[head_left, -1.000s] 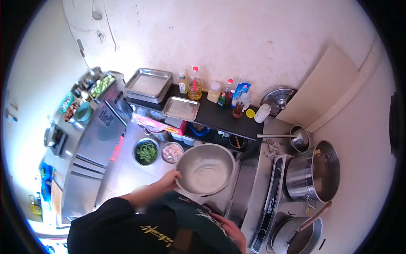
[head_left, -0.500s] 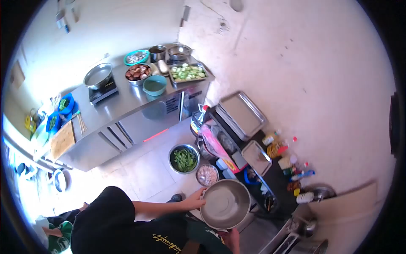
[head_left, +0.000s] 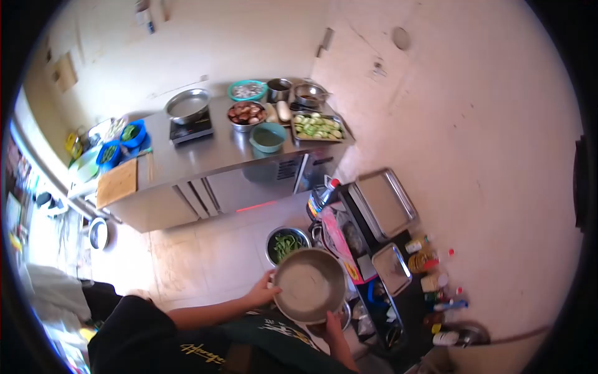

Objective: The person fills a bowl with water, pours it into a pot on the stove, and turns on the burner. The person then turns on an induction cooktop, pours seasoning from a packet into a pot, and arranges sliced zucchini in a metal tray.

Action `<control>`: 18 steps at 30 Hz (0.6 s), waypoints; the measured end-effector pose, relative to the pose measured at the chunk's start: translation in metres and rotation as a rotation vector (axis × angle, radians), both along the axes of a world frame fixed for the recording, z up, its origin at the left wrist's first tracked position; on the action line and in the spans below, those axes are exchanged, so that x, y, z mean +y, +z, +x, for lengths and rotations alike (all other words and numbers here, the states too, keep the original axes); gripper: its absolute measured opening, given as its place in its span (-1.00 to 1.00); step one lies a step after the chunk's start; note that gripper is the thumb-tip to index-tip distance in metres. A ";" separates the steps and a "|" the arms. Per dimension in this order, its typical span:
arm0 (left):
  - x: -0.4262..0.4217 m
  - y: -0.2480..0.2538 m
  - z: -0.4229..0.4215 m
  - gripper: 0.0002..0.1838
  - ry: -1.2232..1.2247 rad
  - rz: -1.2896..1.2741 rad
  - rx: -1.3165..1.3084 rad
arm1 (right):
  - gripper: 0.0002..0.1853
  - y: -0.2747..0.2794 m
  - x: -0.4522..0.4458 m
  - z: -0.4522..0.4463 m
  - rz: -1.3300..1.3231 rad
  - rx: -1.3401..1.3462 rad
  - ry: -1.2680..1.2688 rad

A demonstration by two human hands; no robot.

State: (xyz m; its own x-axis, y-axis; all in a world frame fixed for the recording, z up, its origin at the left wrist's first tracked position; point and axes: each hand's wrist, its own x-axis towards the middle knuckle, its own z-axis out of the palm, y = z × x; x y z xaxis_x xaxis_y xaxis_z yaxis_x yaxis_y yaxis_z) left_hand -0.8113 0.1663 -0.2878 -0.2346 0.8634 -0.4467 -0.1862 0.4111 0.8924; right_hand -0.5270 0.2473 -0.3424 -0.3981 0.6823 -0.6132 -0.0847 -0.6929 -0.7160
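A: ok so what's being gripped here, and by which hand?

B: both, pretty much; a wide round silver-grey metal bowl (head_left: 310, 288) is held between them, open side up; its left rim is pinched by the fingers of the left hand (head_left: 265, 291), thumb laid over the edge; the near right rim is clamped by the fingers of the right hand (head_left: 334, 325); the fingertips under the bowl are hidden, so their spread can't be told.

A: anything sitting close to the fingers?

B: yep; just past the left fingers, a round steel bowl of leafy greens (head_left: 288, 244) is partly covered by the held one; right beside the right fingers, a small round metal bowl (head_left: 345, 316) is mostly blocked from view, contents can't be made out; off to the right of those same fingers, a long black shelf (head_left: 406, 318) is seen, with a small rectangular metal tray (head_left: 392, 269) and a bigger rectangular metal tray (head_left: 385, 202) set further up.

A: and farther out?

B: well beyond both sets of fingers, a long stainless-steel counter (head_left: 227, 149) is lined with stuff; a round teal plastic basin (head_left: 268, 138), a metal tray of sliced green vegetables (head_left: 318, 127) and a light brown wooden board (head_left: 118, 185) can be picked out.
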 end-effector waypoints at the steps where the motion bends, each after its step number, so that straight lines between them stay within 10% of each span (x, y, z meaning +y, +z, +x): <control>1: -0.001 0.014 -0.005 -0.16 0.090 -0.055 -0.087 | -0.57 -0.031 0.011 -0.008 -0.078 0.085 0.035; 12: -0.028 0.020 -0.019 -0.27 0.240 0.012 -0.159 | -0.61 -0.031 0.055 -0.053 -0.045 -0.059 0.233; 18: -0.064 0.018 -0.014 -0.54 -0.284 -0.287 0.202 | -0.66 -0.032 0.117 -0.027 -0.081 0.066 -0.105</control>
State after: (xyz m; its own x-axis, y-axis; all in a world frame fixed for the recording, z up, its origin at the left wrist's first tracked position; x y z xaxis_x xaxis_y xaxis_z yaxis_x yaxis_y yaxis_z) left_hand -0.8255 0.1021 -0.2701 -0.1135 0.7537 -0.6473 0.1358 0.6572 0.7414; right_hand -0.5537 0.3640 -0.3745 -0.3687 0.6712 -0.6431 -0.2044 -0.7334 -0.6483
